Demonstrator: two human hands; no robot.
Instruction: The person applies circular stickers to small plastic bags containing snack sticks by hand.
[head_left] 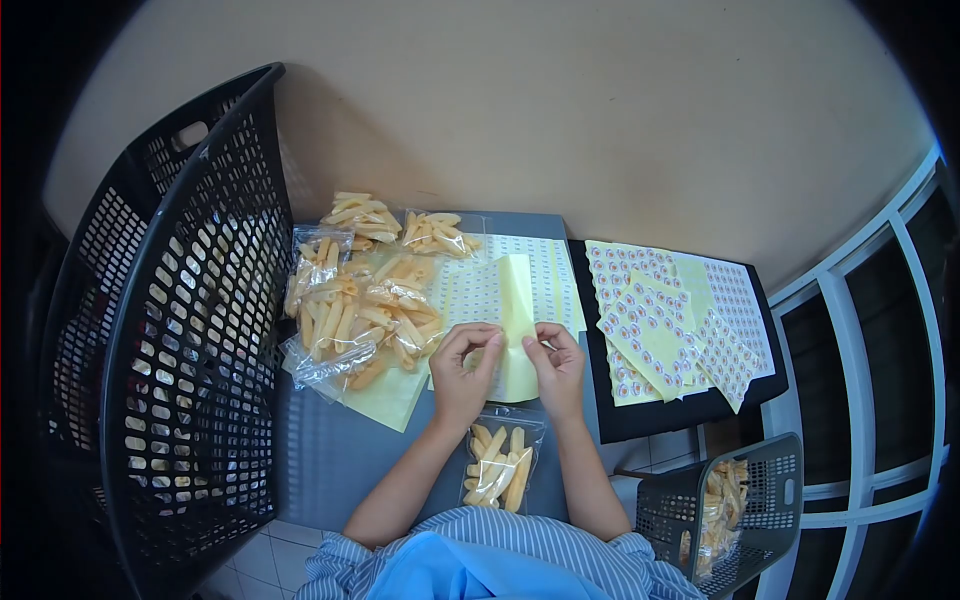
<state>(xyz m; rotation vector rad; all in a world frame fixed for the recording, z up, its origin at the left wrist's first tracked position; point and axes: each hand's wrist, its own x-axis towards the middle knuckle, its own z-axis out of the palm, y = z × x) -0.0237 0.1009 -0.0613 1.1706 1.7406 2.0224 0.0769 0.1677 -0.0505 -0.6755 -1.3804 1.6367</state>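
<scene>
Both my hands hold a yellow-backed label sheet (516, 300) above the grey table. My left hand (468, 368) pinches its left part, while my right hand (556, 362) grips the right edge between thumb and fingers. The sheet is bent lengthwise, with its yellow back showing at the right. Under it lie more printed sheets (548, 262). A clear bag of pale yellow sticks (497, 465) rests near the table's front edge, between my forearms. Several similar bags (370, 310) are piled to the left of my left hand.
A large black perforated basket (190, 350) stands at the left. Sheets of round stickers (660, 320) lie on a black surface (625, 425) at the right. Below them, a dark basket (775, 500) holds more bagged sticks. Behind the table rises a wall (600, 130).
</scene>
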